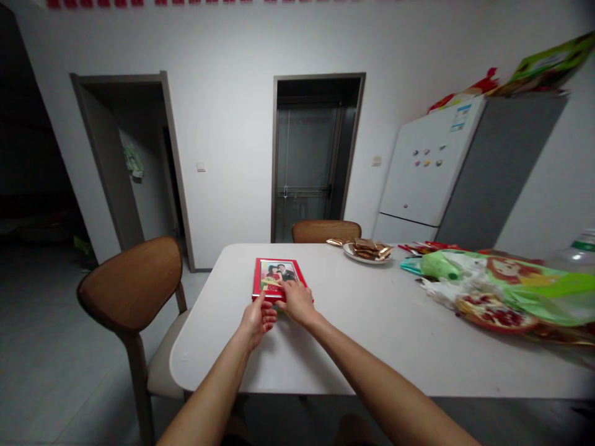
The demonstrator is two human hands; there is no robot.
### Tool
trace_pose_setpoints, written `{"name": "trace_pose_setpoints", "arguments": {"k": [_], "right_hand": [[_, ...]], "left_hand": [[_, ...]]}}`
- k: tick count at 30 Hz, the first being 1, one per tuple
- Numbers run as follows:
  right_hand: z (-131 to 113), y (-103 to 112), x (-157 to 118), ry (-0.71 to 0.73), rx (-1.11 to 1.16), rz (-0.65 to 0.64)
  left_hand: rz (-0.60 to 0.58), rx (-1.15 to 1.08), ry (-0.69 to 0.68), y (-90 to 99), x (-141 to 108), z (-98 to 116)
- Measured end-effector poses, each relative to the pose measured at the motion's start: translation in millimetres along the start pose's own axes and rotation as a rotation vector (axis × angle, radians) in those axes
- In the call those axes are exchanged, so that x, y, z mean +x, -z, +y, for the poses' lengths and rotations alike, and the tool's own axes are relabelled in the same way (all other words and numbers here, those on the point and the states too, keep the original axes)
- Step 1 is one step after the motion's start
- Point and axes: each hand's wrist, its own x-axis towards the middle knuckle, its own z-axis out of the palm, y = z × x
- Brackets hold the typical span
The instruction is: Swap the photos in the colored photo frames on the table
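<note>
A flat red box (257, 279) with a picture of a couple on its top is at the left part of the white table. My right hand (297, 301) grips its near right corner, with fingers over the picture and the thumb at the front edge. My left hand (257, 319) is at the near left corner. Its thumb points up against the front edge, while the other fingers, loosely curled and apart from the thumb, are in front of the box. Part of the box's front side is hidden behind my hands.
The white table (372, 347) carries a plate (367, 259) of gold-wrapped packets. An opened pomegranate (497, 311) and a green plastic bag (534, 285) lie at the right. A wooden chair (139, 285) stands left, another chair (326, 230) behind, and a fridge (423, 161) at the back right.
</note>
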Motion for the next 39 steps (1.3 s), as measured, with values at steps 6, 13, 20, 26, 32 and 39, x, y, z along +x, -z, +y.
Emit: {"name": "trace_pose_setpoints", "arguments": {"k": [6, 13, 20, 26, 32, 39], "right_hand": [[0.3, 1.6, -33.2, 0.233, -0.133, -0.118], [-15.0, 41.2, -64.7, -0.011, 0.481, 0.034], [-34.2, 79.3, -108.8, -0.389, 1.333, -0.025], [-14.5, 53.8, -125.9, -0.507, 1.457, -0.163], [22.3, 26.9, -115.9, -0.440, 1.171, -0.216], [52.0, 10.9, -109.8, -0.245, 0.229, -0.118]], "left_hand": [[0.090, -0.088, -0.137, 1.3, 4.7, -28.8], [0.088, -0.079, -0.408, -20.4, -60.0, -28.7], [-0.183, 0.803, -0.927, -16.3, -135.8, -41.6], [-0.298, 1.382, -1.048, 8.0, -128.4, -86.1], [-0.314, 1.666, -0.933, 1.7, -118.4, -97.2], [-0.381, 1.682, -0.742, -9.9, -114.1, -104.3]]}}
